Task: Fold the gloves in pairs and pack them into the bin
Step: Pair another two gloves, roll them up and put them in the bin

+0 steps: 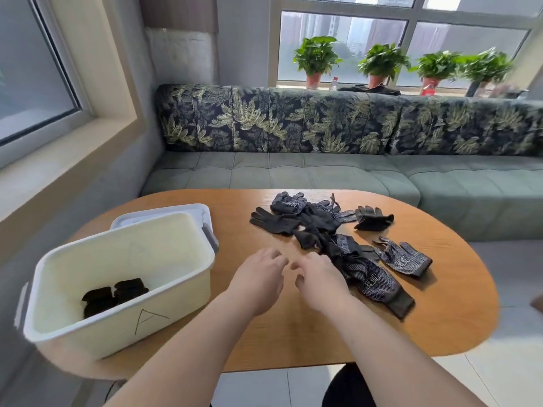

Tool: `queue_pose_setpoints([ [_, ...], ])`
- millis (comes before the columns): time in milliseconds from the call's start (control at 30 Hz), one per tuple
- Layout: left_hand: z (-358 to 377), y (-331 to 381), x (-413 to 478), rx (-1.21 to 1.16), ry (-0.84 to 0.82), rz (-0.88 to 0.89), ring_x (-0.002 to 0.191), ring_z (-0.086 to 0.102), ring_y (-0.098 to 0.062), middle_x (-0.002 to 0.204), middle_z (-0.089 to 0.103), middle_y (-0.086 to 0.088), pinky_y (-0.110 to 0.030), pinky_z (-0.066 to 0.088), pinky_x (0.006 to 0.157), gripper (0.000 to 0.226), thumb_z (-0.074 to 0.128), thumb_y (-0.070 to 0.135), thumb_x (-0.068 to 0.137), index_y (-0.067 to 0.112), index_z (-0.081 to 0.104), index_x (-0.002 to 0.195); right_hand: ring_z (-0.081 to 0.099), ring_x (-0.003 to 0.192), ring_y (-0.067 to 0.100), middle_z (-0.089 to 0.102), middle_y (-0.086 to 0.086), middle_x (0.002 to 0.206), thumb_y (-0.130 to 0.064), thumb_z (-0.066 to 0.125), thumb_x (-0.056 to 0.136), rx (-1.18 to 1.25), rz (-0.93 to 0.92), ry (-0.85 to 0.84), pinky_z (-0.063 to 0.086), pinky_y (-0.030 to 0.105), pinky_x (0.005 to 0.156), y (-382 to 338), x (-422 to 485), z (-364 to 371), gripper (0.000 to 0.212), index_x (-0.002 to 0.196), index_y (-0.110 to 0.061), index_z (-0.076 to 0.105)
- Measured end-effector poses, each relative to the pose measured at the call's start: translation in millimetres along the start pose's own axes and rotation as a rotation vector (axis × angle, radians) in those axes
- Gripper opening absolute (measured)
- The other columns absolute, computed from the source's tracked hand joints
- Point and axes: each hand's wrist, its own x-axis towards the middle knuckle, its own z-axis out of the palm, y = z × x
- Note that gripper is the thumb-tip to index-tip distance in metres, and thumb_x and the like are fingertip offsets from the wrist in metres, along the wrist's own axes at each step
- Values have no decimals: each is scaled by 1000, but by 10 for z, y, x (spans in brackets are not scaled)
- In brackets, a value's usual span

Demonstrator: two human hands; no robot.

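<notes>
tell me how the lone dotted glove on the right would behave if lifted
Probably floppy: the dotted glove lies limp and flat on the table, so it should droop. Its grip dots suggest it would resist sliding.

1. a hand-drawn letter "a" stands on the near outer wall of the white rectangular plastic bin (pixel 179 311).
2. the dark dotted knit gloves (pixel 372 282) carry a pale square emblem, too small to read.

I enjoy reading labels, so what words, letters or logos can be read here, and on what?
"A": hand-drawn on the front wall of the white bin.
Emblem on the dotted gloves: too blurred to read.
Label on the windowsill bottle: too small to read.
</notes>
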Motion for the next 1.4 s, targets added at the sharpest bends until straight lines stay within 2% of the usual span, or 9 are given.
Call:
queue_pose_setpoints([
  [267, 461, 178, 31, -47, -74, 9, 159, 22, -25, 175, 20, -6, -38, 23, 128, 58, 46, 38, 112, 20, 32, 164, 39, 145, 35, 46, 9, 157, -26, 76, 88, -55, 195, 372, 42, 53, 114, 317, -214, 394, 49, 136, -24, 65],
  [433, 701, 217, 72, -58, -74, 10, 165, 6, -23, 179, 5, -4, -36, 9, 132, 64, 38, 50, 112, 24, 22, 168, 12, 159, 39, 14, 17, 173, -53, 41, 107, -47, 441, 206, 16, 55, 130, 432, -224, 585, 65, 163, -24, 27],
  [567, 889, 161, -23, -67, -30, -49, 165, -5, -19, 179, -4, 0, -35, -2, 133, 67, 29, 58, 111, 26, 20, 170, 14, 159, 39, 16, 18, 174, -53, 36, 108, -74, 377, 183, 19, 52, 129, 404, -193, 650, 62, 162, -23, 33],
  [700, 955, 128, -59, -79, 41, -88, 165, -6, -17, 179, 0, 0, -37, -1, 134, 71, 19, 61, 106, 26, 24, 168, 16, 159, 35, 15, 15, 176, -48, 36, 110, -36, 288, 164, 24, 48, 127, 281, -53, 629, 55, 160, -26, 36],
  [867, 957, 132, -58, -133, 74, -102, 165, -4, -17, 179, 3, 0, -37, 1, 134, 63, 33, 48, 110, 26, 24, 168, 9, 163, 31, 6, 11, 177, -24, 48, 105, 138, 185, 263, 29, 45, 128, 166, 9, 730, 55, 159, -20, 40],
  [967, 962, 139, -64, -155, 98, -116, 165, 0, -18, 178, 8, -1, -36, 4, 134, 63, 37, 43, 108, 24, 26, 167, 26, 157, 33, 29, 13, 168, -20, 58, 94, 66, 237, 394, 40, 49, 120, 155, -31, 751, 55, 148, -18, 48],
  [1100, 974, 144, -81, -179, 135, -106, 164, 8, -19, 177, 15, -2, -37, 11, 134, 62, 40, 38, 107, 22, 29, 166, 52, 130, 31, 58, 9, 144, -24, 57, 92, 73, 380, 453, 50, 47, 103, 199, -31, 749, 48, 139, -17, 54],
  [1300, 1018, 114, -119, -217, 279, -48, 153, 37, -26, 162, 44, -7, -44, 33, 126, 54, 50, 18, 100, 13, 47, 155, 65, 111, 25, 61, 2, 129, -21, 48, 87, 131, -67, 509, 58, 40, 93, 144, -142, 852, 43, 127, -17, 61],
  [1400, 1003, 113, -121, -267, 332, 27, 141, 52, -24, 146, 61, -5, -38, 35, 122, 57, 60, 5, 91, 13, 51, 147, 65, 107, 25, 56, 1, 125, -18, 40, 86, 310, -152, 528, 58, 39, 87, 160, -182, 836, 40, 122, -16, 57],
])
